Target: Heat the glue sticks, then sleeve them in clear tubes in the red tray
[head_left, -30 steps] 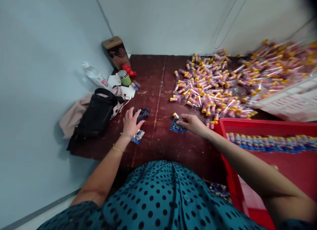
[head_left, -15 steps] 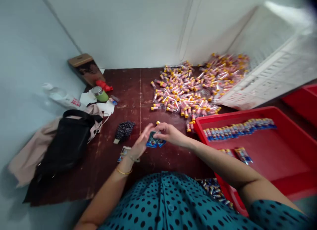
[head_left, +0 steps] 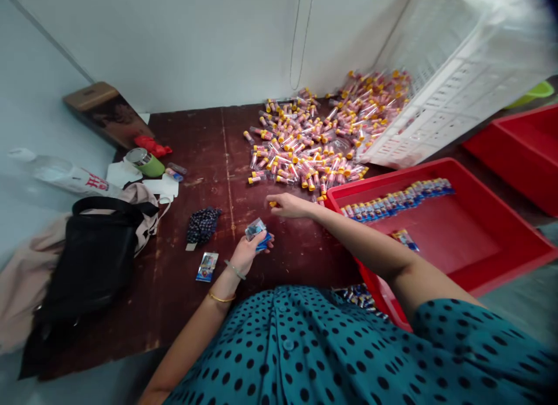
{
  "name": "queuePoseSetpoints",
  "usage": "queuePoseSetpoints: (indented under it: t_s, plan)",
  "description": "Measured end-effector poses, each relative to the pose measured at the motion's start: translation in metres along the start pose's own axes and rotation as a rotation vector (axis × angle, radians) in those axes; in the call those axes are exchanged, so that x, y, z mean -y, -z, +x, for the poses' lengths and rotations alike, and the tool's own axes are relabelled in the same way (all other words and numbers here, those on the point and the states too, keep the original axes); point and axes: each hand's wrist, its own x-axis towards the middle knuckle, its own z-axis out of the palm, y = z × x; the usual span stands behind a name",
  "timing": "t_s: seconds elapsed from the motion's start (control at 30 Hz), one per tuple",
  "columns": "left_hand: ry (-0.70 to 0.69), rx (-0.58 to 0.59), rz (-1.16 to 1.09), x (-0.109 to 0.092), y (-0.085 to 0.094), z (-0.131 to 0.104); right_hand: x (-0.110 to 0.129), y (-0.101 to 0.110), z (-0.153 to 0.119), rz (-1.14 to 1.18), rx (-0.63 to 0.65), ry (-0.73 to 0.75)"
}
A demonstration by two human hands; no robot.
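Blue-and-clear packets (head_left: 256, 229) are gripped between the thumb and fingers of my left hand (head_left: 246, 254), over the brown table (head_left: 183, 312). My right hand (head_left: 285, 206) is just beyond it to the right, fingers curled downward, with a small yellow-capped tube (head_left: 272, 204) at the fingertips. One more blue packet (head_left: 206, 266) lies flat to the left of my left hand. Past my right hand spreads a large pile of pink tubes with yellow caps (head_left: 300, 155), several in clear wrap. The red tray (head_left: 479, 242) on the right holds a row of filled packets (head_left: 396, 201).
A white crate (head_left: 440, 114) leans behind the tray, near another red bin (head_left: 518, 149). On the left are a black bag (head_left: 91, 260), a bottle (head_left: 65, 172), a green jar (head_left: 146, 162), a cardboard box (head_left: 108, 114) and a dark patterned cloth (head_left: 203, 225).
My hands have moved apart. The left now grips the packets near my body, while the right is farther out with a tube. The camera view has shifted to the right.
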Motion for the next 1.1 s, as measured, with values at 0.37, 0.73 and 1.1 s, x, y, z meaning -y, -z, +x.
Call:
queuePoseSetpoints:
  t_s: [0.37,0.73,1.1]
  plan:
    - [0.070,0.127,-0.146,-0.005,-0.036,-0.001,0.014,-0.006,-0.068,0.475,-0.040,-0.033]
    - [0.027,0.033,-0.178,0.010,-0.051,0.003,0.003,0.004,-0.095,0.447,-0.127,-0.036]
    - [0.073,-0.025,-0.099,0.013,-0.052,0.014,-0.030,0.023,-0.119,0.784,-0.179,-0.212]
